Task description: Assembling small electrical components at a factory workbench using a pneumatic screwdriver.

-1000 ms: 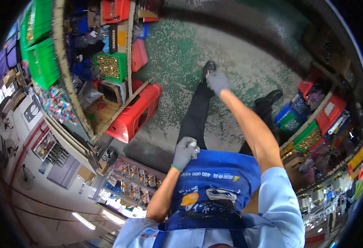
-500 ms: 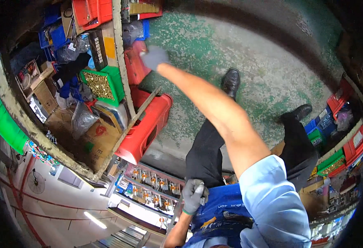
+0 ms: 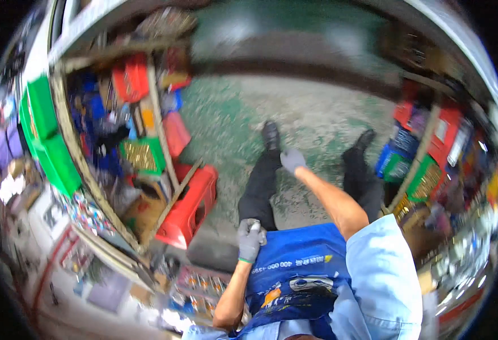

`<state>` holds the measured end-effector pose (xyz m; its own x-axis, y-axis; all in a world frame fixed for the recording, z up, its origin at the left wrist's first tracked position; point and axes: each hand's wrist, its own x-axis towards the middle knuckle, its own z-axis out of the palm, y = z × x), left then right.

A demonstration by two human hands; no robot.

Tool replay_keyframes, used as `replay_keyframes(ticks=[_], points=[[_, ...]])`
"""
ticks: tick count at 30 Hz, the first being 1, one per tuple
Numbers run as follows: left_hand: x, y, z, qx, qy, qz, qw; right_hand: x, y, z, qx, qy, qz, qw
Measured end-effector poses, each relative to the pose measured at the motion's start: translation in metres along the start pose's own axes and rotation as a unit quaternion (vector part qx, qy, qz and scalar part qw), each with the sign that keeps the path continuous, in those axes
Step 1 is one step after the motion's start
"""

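Note:
My left hand (image 3: 248, 243), in a grey glove, is closed near my left thigh. A small grey metal piece (image 3: 262, 238) shows at its fingers. My right hand (image 3: 292, 161), also gloved in grey, hangs over the floor just right of my left shin. Motion blur smears its fingers, so whether it holds anything does not show. My blue apron (image 3: 294, 255) spreads over my lap, below both hands.
On the left, a rack holds a green bin of brass-coloured parts (image 3: 159, 155) and other bins. A red box-shaped thing (image 3: 195, 207) and a pinkish-red bin (image 3: 175, 133) lie beside it. More racks with a green bin (image 3: 424, 180) line the right. The worn green floor (image 3: 317, 107) lies ahead.
My right hand has come back from the red bin on the left to beside my left leg. The view has shifted, showing more of the right-hand racks. My left hand stays closed.

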<state>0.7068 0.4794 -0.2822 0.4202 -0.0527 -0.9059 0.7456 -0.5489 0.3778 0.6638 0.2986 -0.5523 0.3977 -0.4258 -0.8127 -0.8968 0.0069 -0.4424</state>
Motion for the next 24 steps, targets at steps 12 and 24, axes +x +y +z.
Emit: replay_keyframes(ticks=[12,24], points=[[-0.077,0.066,0.131,0.288,-0.186,0.080,0.936,-0.416,0.059,-0.441,0.139,0.486,-0.114,0.855],[-0.307,0.075,0.398,0.369,-0.324,0.211,0.845,-0.533,0.407,-0.704,0.043,0.561,0.216,0.798]])
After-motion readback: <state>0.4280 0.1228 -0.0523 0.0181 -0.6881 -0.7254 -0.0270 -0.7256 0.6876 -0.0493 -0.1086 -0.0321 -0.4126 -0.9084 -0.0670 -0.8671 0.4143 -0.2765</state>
